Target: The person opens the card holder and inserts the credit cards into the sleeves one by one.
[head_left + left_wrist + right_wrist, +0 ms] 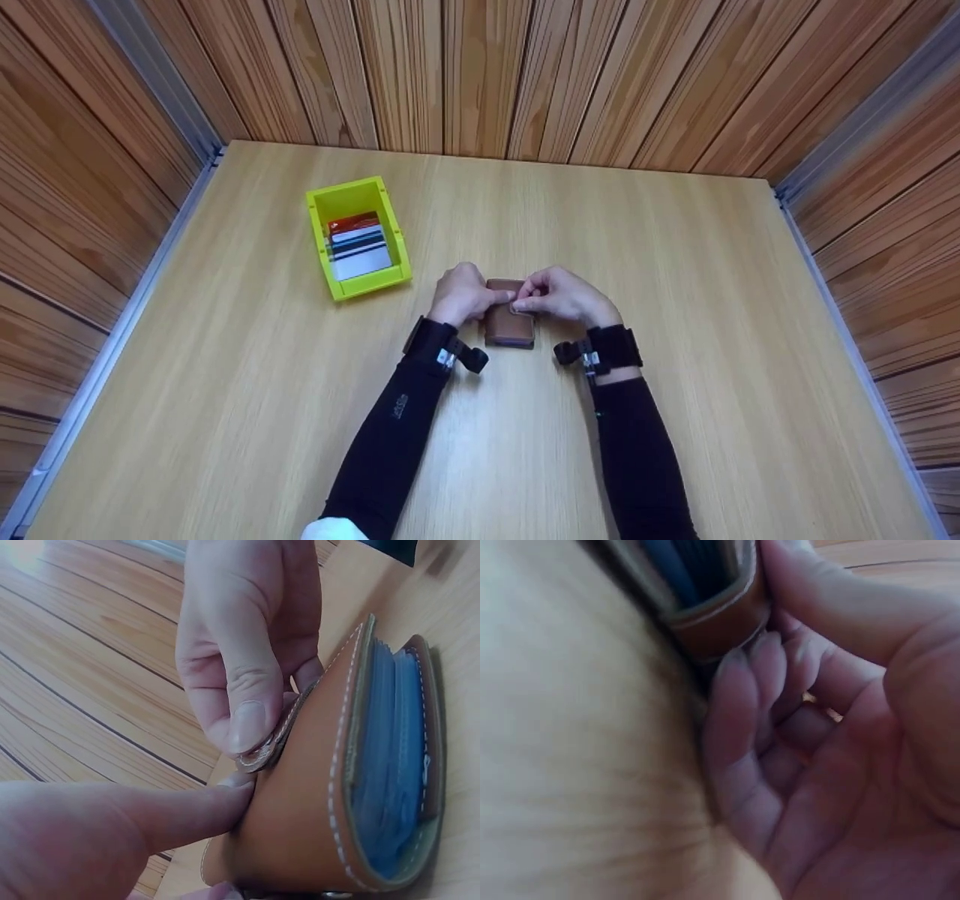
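Observation:
A brown leather card holder [509,328] with white stitching lies folded over on the table. Blue-tinted clear sleeves [390,757] show between its covers in the left wrist view. My left hand [459,295] holds it from the left side, thumb laid on the upper cover near the strap's end. With thumb and index finger, my right hand [564,295] pinches the small leather strap tab [259,757] over that cover. In the right wrist view, the other right fingers [735,701] curl beside the holder's edge [716,634].
A yellow-green open bin [371,287] stands at the left, further back than the hands. Inside lie several cards [360,261], white, dark and red. The wooden table [720,315] is bounded by plank-patterned walls [480,75] at the back and sides.

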Tool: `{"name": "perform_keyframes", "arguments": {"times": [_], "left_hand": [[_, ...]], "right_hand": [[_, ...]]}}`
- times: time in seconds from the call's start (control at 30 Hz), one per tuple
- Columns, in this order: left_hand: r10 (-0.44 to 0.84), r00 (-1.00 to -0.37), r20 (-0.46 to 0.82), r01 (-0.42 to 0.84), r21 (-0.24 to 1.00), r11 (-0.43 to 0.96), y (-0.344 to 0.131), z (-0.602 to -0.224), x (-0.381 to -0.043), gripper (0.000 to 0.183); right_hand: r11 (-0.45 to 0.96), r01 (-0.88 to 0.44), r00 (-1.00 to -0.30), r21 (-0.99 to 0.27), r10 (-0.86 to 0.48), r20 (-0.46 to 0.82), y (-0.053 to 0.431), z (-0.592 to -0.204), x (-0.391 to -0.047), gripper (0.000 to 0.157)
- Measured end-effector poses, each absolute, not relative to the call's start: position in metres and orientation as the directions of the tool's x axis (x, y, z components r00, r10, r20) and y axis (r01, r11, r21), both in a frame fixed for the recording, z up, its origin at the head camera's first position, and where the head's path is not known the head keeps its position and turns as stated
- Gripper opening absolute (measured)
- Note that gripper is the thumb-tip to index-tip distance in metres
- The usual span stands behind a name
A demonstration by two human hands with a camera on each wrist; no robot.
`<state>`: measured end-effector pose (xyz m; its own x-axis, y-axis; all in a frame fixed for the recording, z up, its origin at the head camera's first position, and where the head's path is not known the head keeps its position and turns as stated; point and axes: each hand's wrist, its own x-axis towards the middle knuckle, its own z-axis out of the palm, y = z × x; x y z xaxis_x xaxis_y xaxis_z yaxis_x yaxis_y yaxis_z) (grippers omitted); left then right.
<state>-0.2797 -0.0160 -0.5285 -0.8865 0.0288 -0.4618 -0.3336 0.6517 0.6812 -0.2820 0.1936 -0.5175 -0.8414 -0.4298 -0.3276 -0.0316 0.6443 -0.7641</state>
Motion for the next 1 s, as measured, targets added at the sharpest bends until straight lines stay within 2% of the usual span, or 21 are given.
{"name": "perform_keyframes", "arguments": {"times": [0.27, 0.53, 0.67, 0.8, 0.9, 1.0], "left_hand": [[0.064, -0.876, -0.478, -0.325, 0.683, 0.654, -0.019, -0.555, -0.296, 0.043], [0.055, -0.904, -0.423, -0.289, 0.701, 0.652, -0.028, -0.561, -0.298, 0.044], [0.079, -0.919, -0.387, -0.256, 0.737, 0.626, -0.034, -0.555, -0.296, 0.043], [0.103, -0.935, -0.339, -0.217, 0.778, 0.59, -0.039, -0.569, -0.292, 0.039], [0.083, -0.971, -0.226, -0.12, 0.755, 0.644, -0.044, -0.576, -0.297, 0.038], [0.075, -0.996, -0.042, 0.027, 0.677, 0.735, -0.046, -0.578, -0.31, 0.049]], "right_hand": [[0.699, 0.042, -0.832, -0.713, -0.371, -0.412, 0.186, -0.507, -0.282, 0.015], [0.703, 0.044, -0.786, -0.71, -0.414, -0.459, 0.179, -0.511, -0.301, 0.016], [0.649, 0.091, -0.816, -0.755, -0.386, -0.43, 0.182, -0.531, -0.303, 0.016], [0.58, 0.151, -0.866, -0.801, -0.313, -0.39, 0.187, -0.557, -0.298, 0.022], [0.552, 0.18, -0.896, -0.814, -0.249, -0.367, 0.192, -0.567, -0.303, 0.026], [0.609, 0.119, -0.946, -0.784, -0.171, -0.276, 0.199, -0.57, -0.315, 0.034]]}}
